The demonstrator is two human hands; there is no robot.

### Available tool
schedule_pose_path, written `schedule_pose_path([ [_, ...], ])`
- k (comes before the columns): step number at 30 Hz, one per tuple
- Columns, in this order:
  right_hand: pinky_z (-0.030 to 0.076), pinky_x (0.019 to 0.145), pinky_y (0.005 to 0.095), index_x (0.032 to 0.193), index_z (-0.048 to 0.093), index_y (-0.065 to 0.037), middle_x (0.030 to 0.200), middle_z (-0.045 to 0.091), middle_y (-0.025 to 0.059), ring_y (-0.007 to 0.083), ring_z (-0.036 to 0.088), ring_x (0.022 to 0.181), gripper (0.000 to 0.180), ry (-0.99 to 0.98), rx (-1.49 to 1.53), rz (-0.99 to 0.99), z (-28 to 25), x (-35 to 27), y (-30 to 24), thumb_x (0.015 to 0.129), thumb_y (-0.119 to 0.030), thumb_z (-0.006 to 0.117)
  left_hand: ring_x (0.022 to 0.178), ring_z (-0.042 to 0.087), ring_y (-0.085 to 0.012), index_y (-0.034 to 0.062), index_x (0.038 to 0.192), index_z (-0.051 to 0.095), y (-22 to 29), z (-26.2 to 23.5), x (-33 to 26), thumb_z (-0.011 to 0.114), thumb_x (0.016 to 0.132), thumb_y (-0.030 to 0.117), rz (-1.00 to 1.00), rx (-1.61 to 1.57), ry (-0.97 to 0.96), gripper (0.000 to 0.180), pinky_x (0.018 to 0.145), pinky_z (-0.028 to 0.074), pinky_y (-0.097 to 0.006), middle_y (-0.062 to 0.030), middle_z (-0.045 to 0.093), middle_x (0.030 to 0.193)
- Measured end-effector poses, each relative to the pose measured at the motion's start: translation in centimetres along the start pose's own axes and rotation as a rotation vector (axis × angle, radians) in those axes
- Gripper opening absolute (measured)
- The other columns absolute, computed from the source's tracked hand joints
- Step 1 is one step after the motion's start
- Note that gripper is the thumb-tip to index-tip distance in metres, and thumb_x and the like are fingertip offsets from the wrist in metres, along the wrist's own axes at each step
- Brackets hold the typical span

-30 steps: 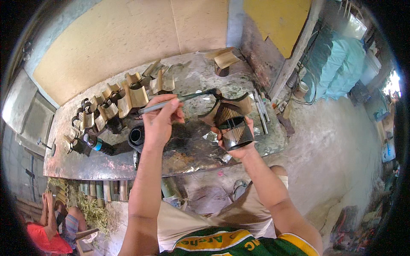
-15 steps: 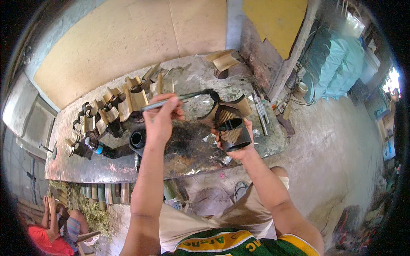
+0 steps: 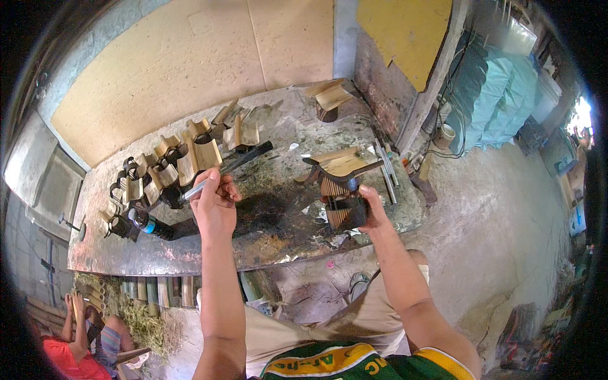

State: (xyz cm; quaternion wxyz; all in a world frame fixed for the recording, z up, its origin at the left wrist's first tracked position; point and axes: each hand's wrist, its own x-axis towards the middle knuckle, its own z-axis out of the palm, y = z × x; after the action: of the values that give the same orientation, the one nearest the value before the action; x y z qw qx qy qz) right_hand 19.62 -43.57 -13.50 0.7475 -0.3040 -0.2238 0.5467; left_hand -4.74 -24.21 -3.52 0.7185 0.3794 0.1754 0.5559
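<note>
While the worker's left hand (image 3: 215,197) grips the brush (image 3: 242,161), bristles (image 3: 261,150) pointing away rightward, the right hand (image 3: 373,212) clamps the bamboo stand (image 3: 334,187), long axis near upright, curved top (image 3: 345,163) uppermost.

A person in red (image 3: 71,358), hands raised, appears at lower left beside a heap of dry grass (image 3: 152,330).

Tubes (image 3: 142,293), green and brown, line up below the front edge of the table (image 3: 149,261). A dark bottle (image 3: 143,221) with a blue label is near the table's left end; metal rods (image 3: 386,172) lie toward its right. Behind is a cream wall (image 3: 183,54); a yellow panel (image 3: 405,38) hangs farther right, then a crumpled teal sheet (image 3: 503,95) above grey floor (image 3: 494,209).
</note>
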Motion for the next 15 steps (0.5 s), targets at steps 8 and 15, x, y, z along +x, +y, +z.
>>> schedule_pose_path([
  [8, 0.055, 0.089, 0.0454, 0.133, 0.048, 0.002, 0.124, 0.061, 0.019, 0.031, 0.066, 0.104, 0.07, -0.09, -0.01, 0.011, 1.7, -0.4, 1.8, 0.083, -0.044, 0.064, 0.059, 0.057, -0.0172, 0.0071, 0.101, 0.062, 0.2, -1.3, -0.8, 0.067, 0.091, 0.02, -0.044, -0.089, 0.04, 0.018, 0.049, 0.045, -0.031, -0.0087, 0.063, 0.078],
  [15, 0.054, 0.081, 0.0528, 0.14, 0.042, 0.002, 0.127, 0.057, 0.0245, 0.0405, 0.064, 0.096, 0.095, -0.249, 0.454, 0.105, 1.5, 1.1, 1.7, 0.072, -0.061, 0.066, 0.055, 0.057, -0.0182, 0.0072, 0.098, 0.061, -2.7, 0.8, -3.5, 0.062, 0.094, 0.021, -0.321, -0.209, 0.012, 0.015, 0.048, 0.044, -0.032, -0.0079, 0.063, 0.076],
])
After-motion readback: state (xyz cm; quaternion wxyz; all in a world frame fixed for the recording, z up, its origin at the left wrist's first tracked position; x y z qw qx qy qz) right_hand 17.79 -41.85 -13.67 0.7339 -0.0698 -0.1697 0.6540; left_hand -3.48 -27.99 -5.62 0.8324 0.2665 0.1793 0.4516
